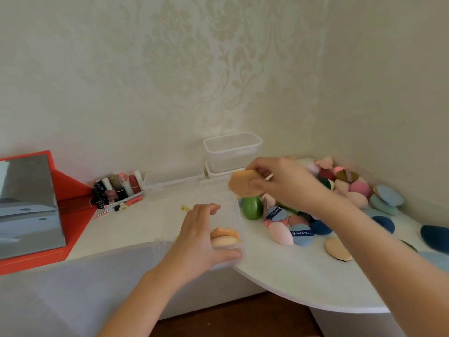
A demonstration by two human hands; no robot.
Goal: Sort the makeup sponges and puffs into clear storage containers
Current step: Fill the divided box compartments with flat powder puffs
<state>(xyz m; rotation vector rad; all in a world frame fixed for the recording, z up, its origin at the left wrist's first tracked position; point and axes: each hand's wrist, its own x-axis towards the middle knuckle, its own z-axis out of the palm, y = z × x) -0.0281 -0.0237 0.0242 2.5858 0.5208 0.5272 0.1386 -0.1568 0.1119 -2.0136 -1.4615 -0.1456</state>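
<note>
My right hand (281,181) holds a flat orange sponge (241,183) in the air above the far end of a clear container (234,207). My left hand (202,235) grips that container by its near end at the table's front edge. Inside it lie two peach and orange sponges (224,237). A heap of sponges and puffs (349,190) in pink, blue, green and maroon covers the table to the right. A green sponge (252,207) stands just right of the container.
Two empty clear tubs (232,152) are stacked against the wall, with a clear lid (173,181) to their left. Lipsticks and nail polish bottles (116,188) stand at the left. An orange box with a mirror (29,205) fills the far left. The white table (291,276) curves at the front.
</note>
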